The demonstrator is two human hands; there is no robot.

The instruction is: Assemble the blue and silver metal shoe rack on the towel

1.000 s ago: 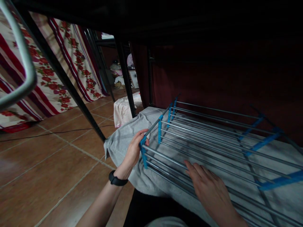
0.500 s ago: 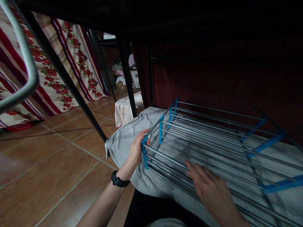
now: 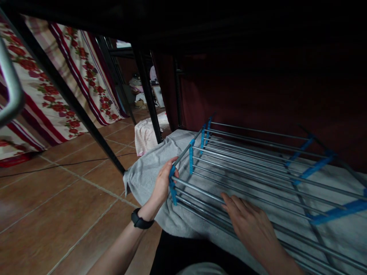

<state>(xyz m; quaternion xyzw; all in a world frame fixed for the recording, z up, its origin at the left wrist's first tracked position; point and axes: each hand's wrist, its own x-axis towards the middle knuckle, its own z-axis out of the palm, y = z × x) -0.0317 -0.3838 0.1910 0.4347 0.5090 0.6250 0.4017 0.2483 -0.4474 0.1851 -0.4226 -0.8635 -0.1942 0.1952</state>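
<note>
Dim, murky upper right; daylight from the left; edges stretched, slightly soft.

The drying rack (image 3: pixel 258 168) lies flat on the towel (image 3: pixel 149 172), which is spread on the floor (image 3: pixel 57 202). The towel extends past the rack's left edge. The left hand (image 3: pixel 162 183) is at the rack's near left corner, on the end bracket. The right hand (image 3: pixel 249 225) rests on the rods at the rack's near edge, right of the left hand. A folded cloth (image 3: pixel 146 133) lies on the floor behind the towel's left corner, beside a frame leg (image 3: pixel 149 95). A curtain (image 3: pixel 57 88) hangs at far left.
</note>
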